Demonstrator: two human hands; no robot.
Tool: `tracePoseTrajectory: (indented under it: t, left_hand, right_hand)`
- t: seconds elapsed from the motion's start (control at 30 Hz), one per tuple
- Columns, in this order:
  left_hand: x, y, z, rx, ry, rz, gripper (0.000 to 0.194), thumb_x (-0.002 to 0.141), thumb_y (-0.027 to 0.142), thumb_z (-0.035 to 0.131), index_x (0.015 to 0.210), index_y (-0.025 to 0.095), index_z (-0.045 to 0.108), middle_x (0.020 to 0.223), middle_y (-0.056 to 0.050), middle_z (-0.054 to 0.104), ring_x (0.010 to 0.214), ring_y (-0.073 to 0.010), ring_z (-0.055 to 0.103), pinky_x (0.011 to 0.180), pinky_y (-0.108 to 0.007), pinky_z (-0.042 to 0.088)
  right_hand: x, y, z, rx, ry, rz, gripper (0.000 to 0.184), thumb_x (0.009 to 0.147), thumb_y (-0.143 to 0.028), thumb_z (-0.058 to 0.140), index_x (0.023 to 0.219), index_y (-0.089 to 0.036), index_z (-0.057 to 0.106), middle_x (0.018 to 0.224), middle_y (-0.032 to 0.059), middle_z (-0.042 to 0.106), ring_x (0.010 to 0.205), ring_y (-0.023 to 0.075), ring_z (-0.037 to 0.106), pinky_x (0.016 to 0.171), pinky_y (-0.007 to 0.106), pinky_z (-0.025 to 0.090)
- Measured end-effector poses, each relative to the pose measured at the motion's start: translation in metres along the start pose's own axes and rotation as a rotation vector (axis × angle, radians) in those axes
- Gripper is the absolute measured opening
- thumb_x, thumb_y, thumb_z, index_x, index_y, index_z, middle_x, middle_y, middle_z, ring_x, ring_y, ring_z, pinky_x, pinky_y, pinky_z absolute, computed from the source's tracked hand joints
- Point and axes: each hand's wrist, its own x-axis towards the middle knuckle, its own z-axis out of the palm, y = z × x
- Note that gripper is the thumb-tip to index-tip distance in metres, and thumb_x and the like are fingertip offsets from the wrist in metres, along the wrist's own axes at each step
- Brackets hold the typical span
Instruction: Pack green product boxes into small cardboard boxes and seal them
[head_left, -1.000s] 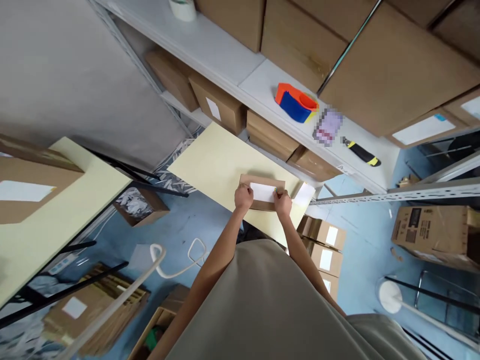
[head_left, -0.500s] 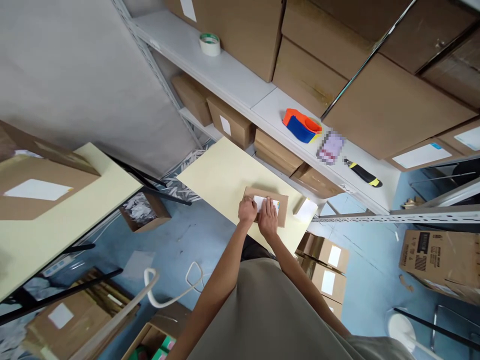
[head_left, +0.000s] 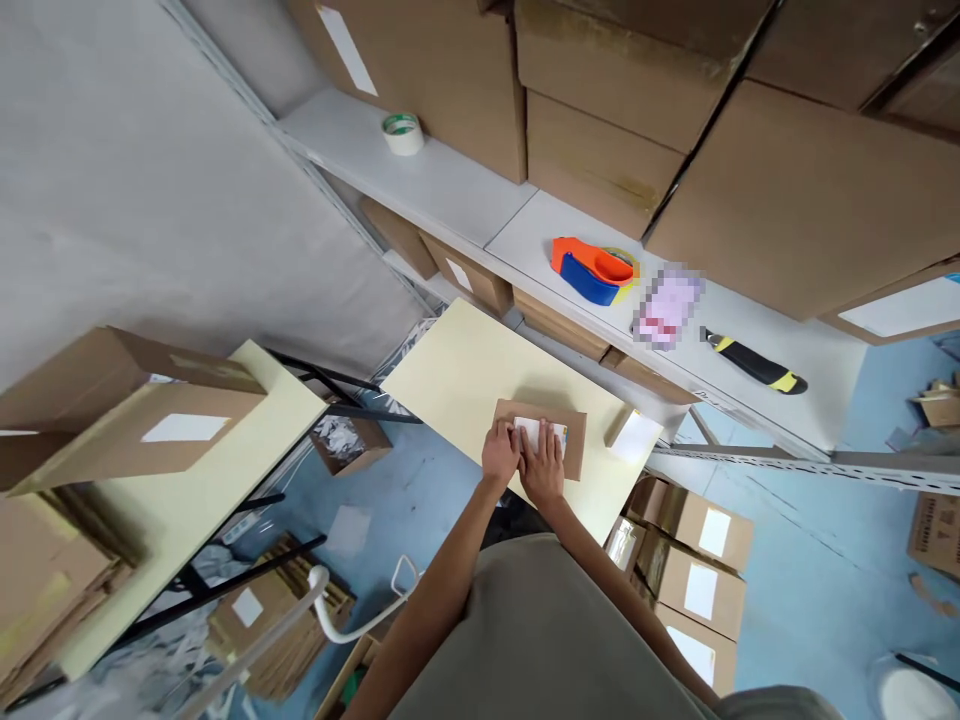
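Note:
A small cardboard box (head_left: pixel 574 443) lies flat on the pale yellow table (head_left: pixel 442 365), a white label (head_left: pixel 531 430) on its top. My right hand (head_left: pixel 543 468) is laid on the label, fingers stretched out over it. Close beside it, my left hand (head_left: pixel 500 456) is closed at the label's left edge, its fingers curled against the box. Whatever those fingers may pinch is hidden. To the right of the box, a stack of white labels (head_left: pixel 636 437) sits near the table's edge.
Along the grey shelf (head_left: pixel 517 225) are a tape roll (head_left: pixel 403 135), an orange and blue tape dispenser (head_left: pixel 595 272), a blurred-out item (head_left: pixel 667 307) and a box cutter (head_left: pixel 757 362). Labelled cartons (head_left: pixel 701 590) stand on the floor at right. An open carton (head_left: pixel 187 440) occupies the left table.
The camera view has shifted, so the shelf items look larger and more of the left table's open carton shows. Both hands stay at the label on the box.

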Motion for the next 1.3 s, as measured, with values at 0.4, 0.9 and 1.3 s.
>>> tracePoseTrajectory:
  t: [0.4,0.9,1.3]
  left_hand:
    - [0.008,-0.008,-0.016,0.037,-0.150,0.037,0.010,0.108,0.025,0.054,0.107,0.023,0.063,0.106,-0.011,0.076,0.105,-0.0281,0.074,0.095,-0.040,0.057]
    - [0.011,-0.037,-0.030,0.003,-0.392,0.424,0.049,0.114,0.027,0.040,0.160,0.018,0.055,0.143,-0.021,0.065,0.144,-0.0319,0.060,0.113,-0.040,0.055]
    - [0.019,-0.042,-0.015,-0.081,-0.453,0.478,0.067,0.101,0.008,0.044,0.168,0.010,0.038,0.156,-0.027,0.060,0.156,-0.0338,0.052,0.124,-0.048,0.049]
  right_hand:
    - [0.010,-0.014,0.007,0.009,0.036,0.172,0.060,0.119,-0.036,0.033,0.176,-0.018,0.038,0.183,0.0174,0.030,0.170,0.0315,0.030,0.135,0.055,0.024]
    - [0.023,-0.060,0.025,-0.195,0.083,0.576,0.070,0.119,-0.050,0.024,0.178,-0.015,0.031,0.186,0.0243,0.017,0.173,0.0382,0.018,0.132,0.062,0.029]
    - [0.018,-0.017,0.020,-0.227,0.169,0.587,0.093,0.115,-0.064,0.008,0.174,0.004,0.028,0.179,0.0320,0.031,0.170,0.0379,0.027,0.135,0.058,0.028]
